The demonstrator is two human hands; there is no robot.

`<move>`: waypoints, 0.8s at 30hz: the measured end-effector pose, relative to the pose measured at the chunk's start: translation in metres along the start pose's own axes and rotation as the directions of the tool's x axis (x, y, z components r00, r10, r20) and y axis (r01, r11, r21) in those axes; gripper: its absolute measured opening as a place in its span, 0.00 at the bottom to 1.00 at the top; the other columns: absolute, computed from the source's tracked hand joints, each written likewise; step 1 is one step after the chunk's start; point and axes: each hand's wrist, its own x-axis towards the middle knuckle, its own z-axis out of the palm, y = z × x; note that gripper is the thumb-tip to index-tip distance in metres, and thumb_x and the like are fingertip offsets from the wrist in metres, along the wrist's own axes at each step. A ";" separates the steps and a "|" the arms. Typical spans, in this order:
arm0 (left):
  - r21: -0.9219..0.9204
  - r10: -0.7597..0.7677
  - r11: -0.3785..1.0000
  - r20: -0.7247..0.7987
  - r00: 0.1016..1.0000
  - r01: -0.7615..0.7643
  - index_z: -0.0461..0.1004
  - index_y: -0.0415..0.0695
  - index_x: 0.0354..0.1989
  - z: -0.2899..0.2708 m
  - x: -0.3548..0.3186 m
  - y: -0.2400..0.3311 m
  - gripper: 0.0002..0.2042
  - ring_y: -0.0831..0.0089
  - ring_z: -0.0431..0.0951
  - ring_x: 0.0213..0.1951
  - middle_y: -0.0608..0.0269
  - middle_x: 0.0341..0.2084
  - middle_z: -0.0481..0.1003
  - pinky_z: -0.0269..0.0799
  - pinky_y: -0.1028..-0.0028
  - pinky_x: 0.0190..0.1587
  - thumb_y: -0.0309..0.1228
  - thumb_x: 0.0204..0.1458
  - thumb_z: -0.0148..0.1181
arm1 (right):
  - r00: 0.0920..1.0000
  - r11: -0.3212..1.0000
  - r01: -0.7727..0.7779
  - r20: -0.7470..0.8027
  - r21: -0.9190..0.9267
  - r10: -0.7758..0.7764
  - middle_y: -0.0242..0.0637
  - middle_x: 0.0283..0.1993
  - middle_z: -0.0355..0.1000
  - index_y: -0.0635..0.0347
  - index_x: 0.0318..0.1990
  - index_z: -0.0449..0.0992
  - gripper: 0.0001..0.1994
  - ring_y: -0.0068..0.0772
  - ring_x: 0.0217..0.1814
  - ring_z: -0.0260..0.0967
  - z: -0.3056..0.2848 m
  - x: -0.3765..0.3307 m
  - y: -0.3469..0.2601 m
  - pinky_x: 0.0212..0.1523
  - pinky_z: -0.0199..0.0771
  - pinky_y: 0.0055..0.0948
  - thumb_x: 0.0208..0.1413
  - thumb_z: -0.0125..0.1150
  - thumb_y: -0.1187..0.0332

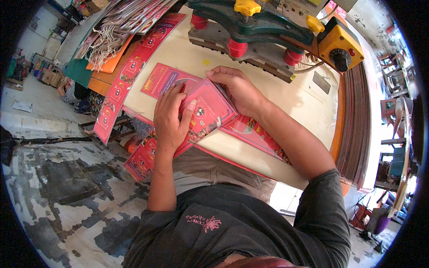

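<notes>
Red sheets [212, 111] are being held over the pale board [313, 107], thumb of L hand [172, 116] pressed on top, fingers half-curled; far corner's being pinched by R hand [243, 94], prob. for alignment, tho underside grip's hidden.

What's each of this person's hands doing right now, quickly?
Left hand: thumb on a red printed sheet; whether it grips cannot be told.
Right hand: closed, holding that sheet by its upper edge.
</notes>
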 end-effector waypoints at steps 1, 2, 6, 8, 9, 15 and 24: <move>-0.001 0.003 1.000 -0.001 1.000 -0.003 0.75 0.38 0.47 -0.001 0.000 0.000 0.17 0.46 0.75 0.61 0.46 0.59 0.76 0.65 0.49 0.65 0.42 0.65 0.60 | 1.000 1.000 0.000 0.010 0.009 0.000 0.31 0.38 0.77 0.60 0.45 0.76 0.08 0.20 0.37 0.75 0.000 0.000 0.000 0.40 0.76 0.22 0.68 0.61 0.65; -0.003 0.006 1.000 -0.001 1.000 -0.006 0.75 0.38 0.47 -0.001 0.001 0.001 0.17 0.45 0.75 0.61 0.46 0.59 0.77 0.65 0.50 0.65 0.42 0.65 0.60 | 1.000 1.000 0.000 0.020 0.019 -0.001 0.31 0.38 0.77 0.60 0.45 0.76 0.08 0.20 0.37 0.75 0.000 0.000 0.000 0.40 0.76 0.22 0.69 0.60 0.65; -0.001 0.016 1.000 -0.015 1.000 -0.016 0.75 0.37 0.47 -0.001 0.000 -0.001 0.17 0.45 0.75 0.60 0.46 0.58 0.77 0.66 0.51 0.64 0.42 0.65 0.60 | 0.999 1.000 -0.011 0.046 0.027 0.010 0.31 0.39 0.77 0.60 0.46 0.77 0.08 0.21 0.39 0.76 -0.001 0.000 0.000 0.42 0.78 0.23 0.70 0.59 0.66; -0.012 0.024 1.000 -0.024 0.999 -0.024 0.75 0.37 0.47 0.000 0.002 0.000 0.17 0.45 0.75 0.60 0.46 0.57 0.77 0.67 0.51 0.63 0.42 0.65 0.60 | 0.998 0.998 -0.018 0.061 0.055 0.015 0.32 0.40 0.78 0.60 0.46 0.77 0.08 0.21 0.40 0.76 -0.004 0.002 0.001 0.43 0.78 0.23 0.70 0.58 0.66; -0.007 0.027 1.000 -0.025 0.999 -0.027 0.75 0.37 0.46 0.000 0.002 -0.001 0.17 0.45 0.75 0.60 0.46 0.57 0.77 0.67 0.51 0.63 0.42 0.65 0.60 | 0.998 0.997 -0.022 0.068 0.069 0.017 0.32 0.41 0.78 0.60 0.46 0.77 0.08 0.21 0.41 0.77 -0.004 0.003 0.001 0.44 0.78 0.23 0.70 0.58 0.65; -0.008 0.025 1.000 -0.022 0.999 -0.025 0.75 0.37 0.46 0.000 0.002 -0.001 0.17 0.45 0.76 0.59 0.46 0.57 0.77 0.67 0.51 0.63 0.41 0.65 0.60 | 0.999 0.992 -0.028 0.043 0.125 0.023 0.36 0.40 0.77 0.63 0.46 0.77 0.08 0.29 0.39 0.76 -0.002 0.003 0.001 0.42 0.78 0.30 0.67 0.60 0.67; 0.005 0.029 1.000 -0.026 0.999 -0.029 0.75 0.37 0.46 0.000 0.002 -0.001 0.16 0.46 0.76 0.59 0.46 0.58 0.77 0.67 0.51 0.63 0.41 0.65 0.60 | 0.999 0.981 -0.041 0.025 0.192 0.037 0.40 0.42 0.78 0.65 0.48 0.76 0.11 0.33 0.41 0.78 0.000 0.004 0.001 0.47 0.79 0.34 0.69 0.57 0.66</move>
